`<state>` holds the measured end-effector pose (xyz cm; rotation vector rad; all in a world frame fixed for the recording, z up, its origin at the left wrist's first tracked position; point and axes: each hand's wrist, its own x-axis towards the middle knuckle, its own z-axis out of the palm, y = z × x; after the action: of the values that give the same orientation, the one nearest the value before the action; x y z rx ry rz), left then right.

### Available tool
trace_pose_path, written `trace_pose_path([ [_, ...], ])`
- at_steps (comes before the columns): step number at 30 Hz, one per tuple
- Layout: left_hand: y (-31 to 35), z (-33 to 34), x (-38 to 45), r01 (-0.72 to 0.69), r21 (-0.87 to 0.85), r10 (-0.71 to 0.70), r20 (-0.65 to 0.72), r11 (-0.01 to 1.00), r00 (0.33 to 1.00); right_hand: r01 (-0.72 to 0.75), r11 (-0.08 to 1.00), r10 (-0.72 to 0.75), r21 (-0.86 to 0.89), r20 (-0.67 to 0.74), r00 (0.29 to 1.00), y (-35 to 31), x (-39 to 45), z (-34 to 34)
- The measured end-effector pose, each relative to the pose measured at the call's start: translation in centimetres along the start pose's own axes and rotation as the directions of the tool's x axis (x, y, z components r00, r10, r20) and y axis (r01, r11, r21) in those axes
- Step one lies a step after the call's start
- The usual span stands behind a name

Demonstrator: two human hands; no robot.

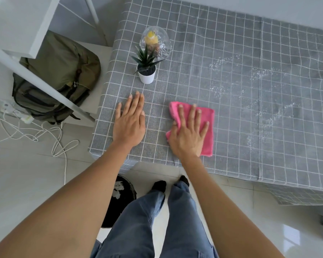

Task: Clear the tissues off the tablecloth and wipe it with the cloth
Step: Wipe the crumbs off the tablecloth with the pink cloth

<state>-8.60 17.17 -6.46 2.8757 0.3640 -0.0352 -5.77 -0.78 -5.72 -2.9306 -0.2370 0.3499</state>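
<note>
One grey checked tablecloth covers the worktop, with white specks scattered over its right half, likely what the wiping is for. Two hands work near the front edge: the left hand lies flat with straight fingers, probably pinning the fabric taut, while the right hand presses spread fingers on one pink cloth. No tissues remain on top; some white ones sit in one black bin below. One potted plant and one glass dome stand back, out of the way

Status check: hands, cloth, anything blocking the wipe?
Left hand flat on tablecloth. Right hand pressing pink cloth. White specks right. Potted plant beyond left hand.
</note>
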Motion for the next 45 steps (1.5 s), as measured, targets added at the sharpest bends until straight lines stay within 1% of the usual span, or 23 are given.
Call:
trace_pose_path([
  [2,-0.1,0.1,0.0,0.001,0.000,-0.001,-0.004,1.000,1.000,0.130,0.991,-0.130,0.000,0.017,0.991,-2.5,-0.9,0.8],
  [4,-0.1,0.2,-0.1,-0.002,0.013,0.002,-0.008,1.000,1.000,0.206,0.978,-0.206,0.017,0.009,0.979,-3.3,-1.4,1.2],
  [7,-0.1,0.2,0.0,-0.007,0.015,0.007,-0.008,1.000,1.000,0.288,0.958,-0.288,0.008,0.002,0.958,-1.5,-1.2,0.6],
  [9,-0.1,0.1,0.0,-0.004,-0.001,0.004,0.002,1.000,1.000,0.298,0.954,-0.298,-0.020,0.006,0.955,0.5,-0.7,0.1],
  [10,-0.2,0.1,0.0,-0.002,-0.002,0.002,0.005,1.000,1.000,0.267,0.963,-0.267,-0.031,0.008,0.964,1.7,-0.3,-0.2],
  [14,-0.3,0.2,0.0,-0.014,0.016,0.014,0.009,1.000,1.000,0.055,0.998,-0.055,-0.024,-0.011,0.998,7.7,1.1,-1.7],
  [17,-0.2,0.2,0.1,0.003,0.018,-0.003,0.012,1.000,1.000,-0.016,1.000,0.016,0.015,-0.033,0.999,9.5,1.2,-2.3],
  [19,0.6,0.3,0.3,0.050,-0.015,-0.050,0.014,0.999,0.999,-0.022,1.000,0.023,0.014,-0.041,0.999,9.2,1.2,-2.2],
  [21,2.3,0.5,0.6,0.051,-0.046,-0.050,0.026,0.998,0.998,-0.022,1.000,0.023,0.016,-0.039,0.999,9.1,1.2,-2.2],
  [26,10.7,1.8,2.0,-0.096,-0.156,0.107,0.062,0.983,0.992,-0.011,0.999,0.012,0.030,-0.037,0.999,9.4,1.3,-2.1],
  [29,13.4,3.0,1.9,-0.117,-0.083,0.123,0.076,0.990,0.989,0.024,0.998,-0.022,0.050,-0.038,0.999,9.6,1.2,-2.2],
  [33,13.3,3.3,1.9,-0.116,-0.047,0.119,0.071,0.992,0.990,0.107,0.993,-0.104,0.050,-0.046,0.993,11.8,1.0,-2.8],
  [35,13.2,3.2,1.8,-0.118,-0.033,0.120,0.067,0.992,0.990,0.108,0.994,-0.107,0.032,-0.043,0.993,14.0,1.1,-3.2],
  [36,13.2,3.2,1.8,-0.115,-0.032,0.117,0.069,0.993,0.991,0.079,0.996,-0.078,0.033,-0.045,0.996,15.5,1.2,-3.5],
  [40,13.3,3.2,1.7,-0.113,-0.035,0.115,0.066,0.993,0.991,-0.113,0.993,0.114,0.035,-0.047,0.992,21.0,1.7,-5.0],
  [42,13.3,3.3,1.8,-0.114,-0.030,0.115,0.056,0.993,0.992,-0.178,0.982,0.181,0.059,-0.054,0.982,21.8,1.8,-5.1],
  [45,13.3,3.3,1.7,-0.114,-0.016,0.115,0.049,0.993,0.992,-0.292,0.953,0.298,0.086,-0.069,0.952,20.5,1.7,-4.5],
])
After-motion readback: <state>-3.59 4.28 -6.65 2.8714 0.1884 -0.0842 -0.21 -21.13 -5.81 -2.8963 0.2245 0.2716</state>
